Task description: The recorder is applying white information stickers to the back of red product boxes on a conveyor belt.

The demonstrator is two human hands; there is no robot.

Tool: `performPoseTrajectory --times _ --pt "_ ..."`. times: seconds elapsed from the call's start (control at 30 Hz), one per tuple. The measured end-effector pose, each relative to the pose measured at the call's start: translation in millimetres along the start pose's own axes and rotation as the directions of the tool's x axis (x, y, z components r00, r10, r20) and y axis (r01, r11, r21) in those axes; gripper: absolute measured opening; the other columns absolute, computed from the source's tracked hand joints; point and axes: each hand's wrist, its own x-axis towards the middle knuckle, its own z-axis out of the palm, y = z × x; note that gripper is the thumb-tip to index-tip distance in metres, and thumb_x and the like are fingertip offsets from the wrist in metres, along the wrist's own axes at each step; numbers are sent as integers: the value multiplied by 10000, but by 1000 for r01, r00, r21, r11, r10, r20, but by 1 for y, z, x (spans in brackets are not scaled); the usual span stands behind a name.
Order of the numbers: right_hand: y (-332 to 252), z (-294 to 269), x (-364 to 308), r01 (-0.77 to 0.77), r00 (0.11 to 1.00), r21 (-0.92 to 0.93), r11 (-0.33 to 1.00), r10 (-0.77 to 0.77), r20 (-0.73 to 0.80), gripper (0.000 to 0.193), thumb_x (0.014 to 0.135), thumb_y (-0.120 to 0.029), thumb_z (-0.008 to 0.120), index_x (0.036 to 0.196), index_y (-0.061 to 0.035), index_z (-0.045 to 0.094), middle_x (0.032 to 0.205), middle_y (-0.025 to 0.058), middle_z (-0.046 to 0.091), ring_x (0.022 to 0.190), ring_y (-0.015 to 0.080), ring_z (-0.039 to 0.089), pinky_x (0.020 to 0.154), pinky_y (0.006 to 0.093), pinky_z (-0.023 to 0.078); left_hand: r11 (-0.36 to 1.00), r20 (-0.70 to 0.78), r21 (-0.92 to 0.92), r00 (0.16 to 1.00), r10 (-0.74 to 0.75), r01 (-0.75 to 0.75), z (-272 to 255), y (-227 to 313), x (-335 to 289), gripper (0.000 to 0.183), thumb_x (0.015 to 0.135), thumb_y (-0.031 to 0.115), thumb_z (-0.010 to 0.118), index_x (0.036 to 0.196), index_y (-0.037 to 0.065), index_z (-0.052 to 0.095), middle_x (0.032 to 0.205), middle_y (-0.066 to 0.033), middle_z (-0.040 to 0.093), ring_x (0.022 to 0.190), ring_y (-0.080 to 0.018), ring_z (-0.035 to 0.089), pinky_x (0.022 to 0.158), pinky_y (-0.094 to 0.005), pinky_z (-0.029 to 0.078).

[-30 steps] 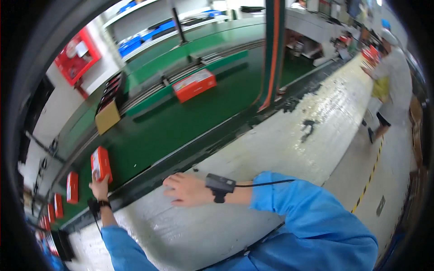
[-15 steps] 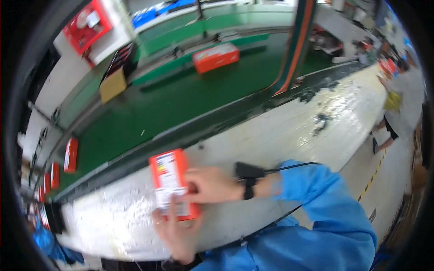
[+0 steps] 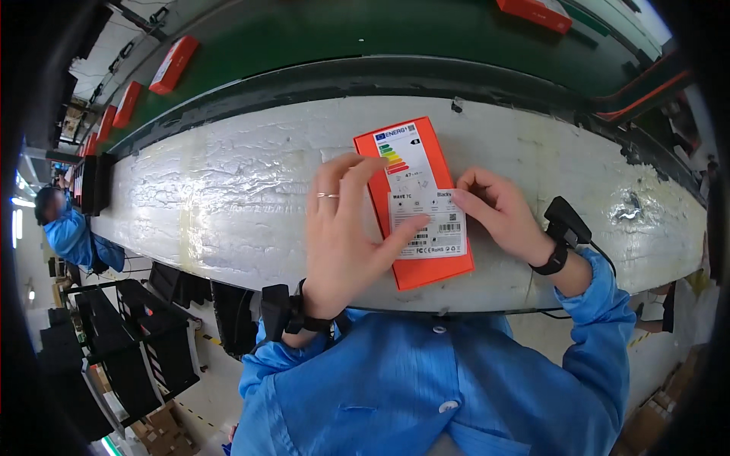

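A flat orange-red box lies slightly tilted on the work surface in front of me. Its upper half carries a white label with coloured bars. A second white label with printed codes lies over the lower half, a little askew to the box edges. My left hand, with a ring, is open over the box's left side, its thumb reaching onto the second label. At that label's upper right corner, my right hand is closed in a pinch, thumb on the corner and fingers curled. Both wrists wear black strapped devices.
Beyond the pale, film-covered work surface runs a green conveyor carrying several orange-red boxes. A person in blue is at the far left. Black racks stand on the floor at lower left.
My view has swung, so the box now appears farther right. My right hand has moved from across the box to its right edge; my left hand now covers its left side.
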Motion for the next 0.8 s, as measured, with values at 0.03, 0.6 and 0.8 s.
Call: performPoseTrajectory --times 0.03,0.6,0.8 --pt "-1 1 -1 -25 1000 14 1000 25 10 162 970 -170 614 920 -22 568 808 -25 588 758 27 526 666 224 451 999 49 41 998 30 -32 -1 4 2 692 678 239 853 1263 60 530 1176 -147 535 1093 -316 508 870 -416 459" --pt "-45 9 -2 193 975 -144 971 -173 142 124 926 -158 635 939 -34 633 837 -29 624 742 59 573 665 234 470 860 448 -441 893 -36 256 -22 8 14 198 796 119 775 951 22 698 843 -64 696 785 -119 641 720 -267 493" --pt "-41 6 1 0 971 68 998 -16 237 119 918 -151 628 922 -33 630 823 -25 634 732 67 596 662 235 485 739 601 -499 795 -81 453 -28 16 19 217 791 84 779 984 17 703 873 -57 700 804 -104 635 762 -243 491"
